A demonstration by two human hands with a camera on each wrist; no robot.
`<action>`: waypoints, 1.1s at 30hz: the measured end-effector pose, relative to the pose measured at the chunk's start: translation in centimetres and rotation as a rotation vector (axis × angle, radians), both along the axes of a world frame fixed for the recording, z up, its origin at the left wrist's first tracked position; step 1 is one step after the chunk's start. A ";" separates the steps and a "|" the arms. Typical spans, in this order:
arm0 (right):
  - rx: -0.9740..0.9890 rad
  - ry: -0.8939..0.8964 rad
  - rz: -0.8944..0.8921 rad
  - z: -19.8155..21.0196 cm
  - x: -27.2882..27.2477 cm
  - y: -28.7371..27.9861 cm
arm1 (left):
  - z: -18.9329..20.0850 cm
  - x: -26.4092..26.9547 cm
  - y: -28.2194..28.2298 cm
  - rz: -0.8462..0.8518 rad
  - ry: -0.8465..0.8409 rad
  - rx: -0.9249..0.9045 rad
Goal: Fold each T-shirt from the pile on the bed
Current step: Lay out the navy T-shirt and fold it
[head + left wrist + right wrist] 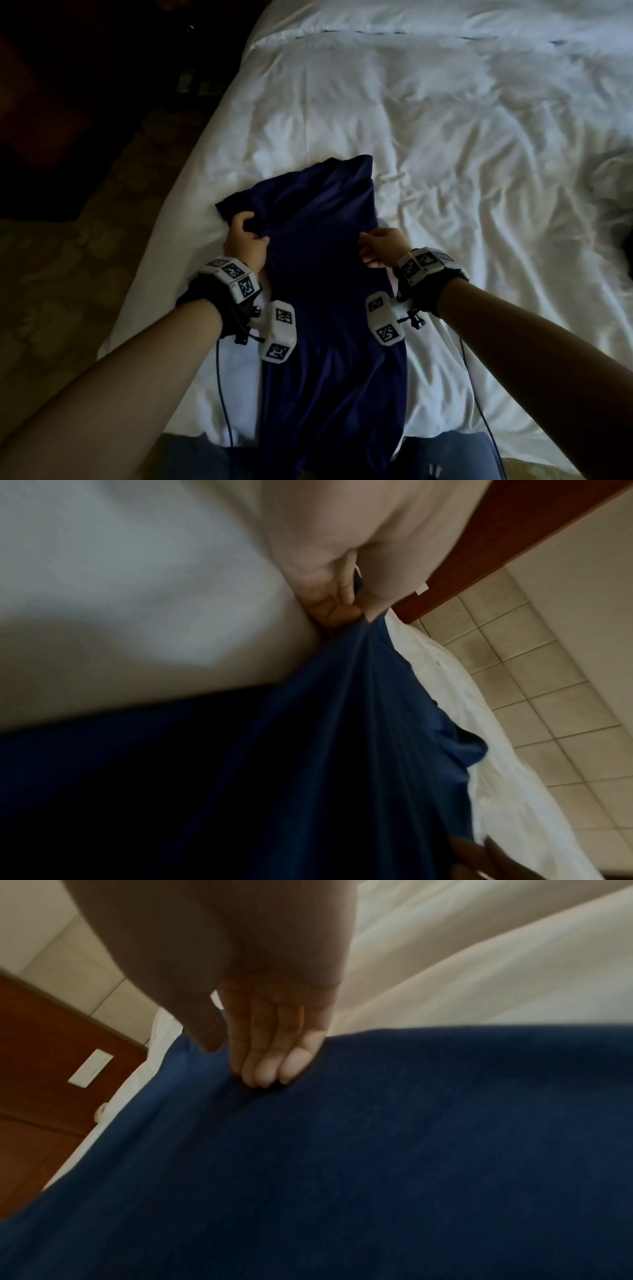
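The navy T-shirt (329,274) lies on the white bed (445,154) as a long narrow band. Its long axis runs from the near edge of the bed, where its lower end hangs over toward the person, straight away toward the far pillows. Its far end is bunched and partly raised.

Both hands sit about midway along the shirt, one on each long edge. The left hand (245,240) is at the shirt's left edge, fingers and thumb curled around a gather of cloth; the left wrist view shows the fabric pulled into tight pleats at the pinch. The right hand (382,246) is at the shirt's right edge, its fingers (270,1066) held together and pointing down into the cloth, with the thumb just beside them. I cannot tell whether it is pinching a fold or only pressing.

Judging by this, the next fold probably goes across the long axis, and both hands are equally near. At the far right of the shirt, a dark shape (616,212) lies on the bed, too dim to identify.
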State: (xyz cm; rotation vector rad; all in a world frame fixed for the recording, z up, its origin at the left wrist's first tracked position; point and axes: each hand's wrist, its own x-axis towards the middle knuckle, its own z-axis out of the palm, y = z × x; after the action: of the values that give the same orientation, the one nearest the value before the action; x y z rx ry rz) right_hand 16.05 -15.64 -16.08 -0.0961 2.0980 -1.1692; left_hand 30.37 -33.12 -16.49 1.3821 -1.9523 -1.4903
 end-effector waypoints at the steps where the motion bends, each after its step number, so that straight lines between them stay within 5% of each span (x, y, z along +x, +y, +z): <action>1: 0.012 0.051 0.002 -0.1 0.0 0.0 | -0.2 0.2 -0.2 -0.015 -0.018 -0.009; 6: 0.080 0.125 0.026 -1.2 -0.4 0.2 | -1.6 0.5 -0.3 -0.038 -0.044 0.091; 12: 0.174 0.340 -0.103 -1.0 -3.3 -1.0 | -1.2 -0.5 -2.7 0.305 0.024 0.204; 16: 0.066 0.219 -0.170 -1.0 -5.5 -3.0 | -1.0 -2.0 -6.0 0.407 0.022 0.287; 24: -0.103 0.119 -0.226 -0.9 -10.1 -7.2 | -1.1 -3.9 -8.6 0.129 0.269 0.581; 29: -0.025 0.059 -0.165 -1.8 -13.1 -8.8 | -1.0 -5.5 -9.4 0.064 0.212 0.447; 33: -0.208 0.243 -0.238 -0.3 -14.6 -9.0 | -0.6 -6.0 -11.4 0.062 0.288 0.567</action>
State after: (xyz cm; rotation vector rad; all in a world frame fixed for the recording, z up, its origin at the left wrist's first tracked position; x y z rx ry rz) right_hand 1.41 -24.66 -16.34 -0.0902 2.2367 -1.5867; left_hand 24.41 -44.55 -17.05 1.3112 -1.3536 -2.1779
